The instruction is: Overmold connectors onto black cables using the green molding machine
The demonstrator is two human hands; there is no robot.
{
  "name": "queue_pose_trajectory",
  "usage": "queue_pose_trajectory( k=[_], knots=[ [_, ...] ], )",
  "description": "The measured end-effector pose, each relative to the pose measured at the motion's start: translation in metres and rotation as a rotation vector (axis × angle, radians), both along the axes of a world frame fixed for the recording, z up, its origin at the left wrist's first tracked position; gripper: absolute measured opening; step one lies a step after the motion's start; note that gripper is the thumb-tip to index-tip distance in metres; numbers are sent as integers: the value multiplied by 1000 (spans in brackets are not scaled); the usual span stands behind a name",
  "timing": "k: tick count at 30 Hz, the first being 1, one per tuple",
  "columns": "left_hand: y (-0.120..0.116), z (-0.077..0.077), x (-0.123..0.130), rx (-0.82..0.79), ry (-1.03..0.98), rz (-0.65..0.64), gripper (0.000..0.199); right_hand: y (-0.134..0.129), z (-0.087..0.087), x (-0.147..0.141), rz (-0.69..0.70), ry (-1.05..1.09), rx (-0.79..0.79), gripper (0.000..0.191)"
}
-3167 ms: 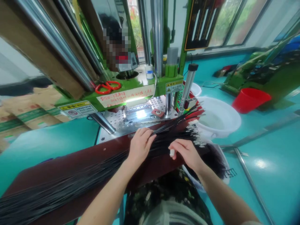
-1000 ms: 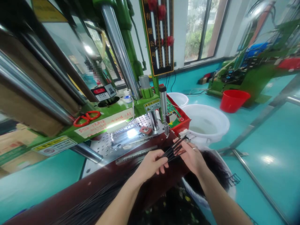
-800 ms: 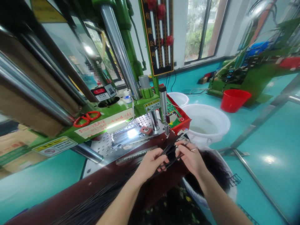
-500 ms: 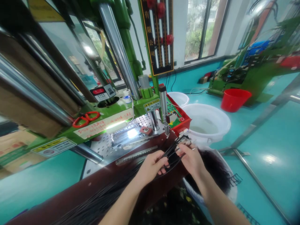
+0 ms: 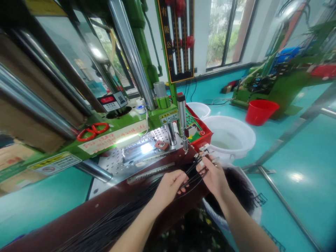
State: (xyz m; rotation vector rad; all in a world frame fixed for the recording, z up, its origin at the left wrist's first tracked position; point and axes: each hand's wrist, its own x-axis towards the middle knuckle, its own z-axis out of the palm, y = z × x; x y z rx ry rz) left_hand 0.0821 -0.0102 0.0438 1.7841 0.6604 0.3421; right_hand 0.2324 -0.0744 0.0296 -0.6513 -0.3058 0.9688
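Note:
Thin black cables run between my two hands, above the dark brown bench. My left hand is closed around them, thumb against the curled fingers. Just to the right, my right hand pinches the cables near their ends, where small light-coloured connectors stick out. Fingers partly hide those ends. Along the bench, a long bundle of black cables stretches toward the lower left, under my left forearm.
Behind the bench stands a green press with orange-handled scissors on it. Metal strips lie before its perforated plate. On the right are a red control box, a white tub and a bin of dark strands.
My right hand's fingers have closed in nearer the cable ends, covering more of them. My left hand keeps its grip, and the view has shifted slightly.

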Motion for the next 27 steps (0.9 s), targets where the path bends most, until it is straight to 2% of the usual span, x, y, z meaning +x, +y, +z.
queue_pose_trajectory(
  k=[2,5,7,10,12,14,16,19,21,24,27],
  knots=[
    [-2,1,-2,67,0,16,39,0,1,0,-12,12,7,17],
    [-3,3,-2,160,3,10,41,-1,1,1,57,-1,-26,15],
    [-3,7,0,240,-3,49,40,-2,1,1,68,-20,-63,16],
    [-3,13,8,379,33,81,38,-2,2,2,11,-49,-94,19],
    [-4,16,14,425,89,23,37,-3,1,2,-13,-67,-101,19],
    [-6,16,17,373,122,-65,29,-4,-1,3,-16,-103,-117,18],
    [-7,12,19,230,132,-133,22,-6,-3,4,-7,-155,-137,19],
    [-6,6,21,33,139,-145,23,-8,-8,8,15,-217,-124,22],
    [-4,4,22,-16,134,-131,24,-10,-10,11,28,-231,-115,21],
    [1,7,24,26,124,-130,23,-13,-14,15,67,-280,-110,19],
    [1,9,25,202,122,-84,23,-15,-17,16,96,-396,-107,18]
  ],
)
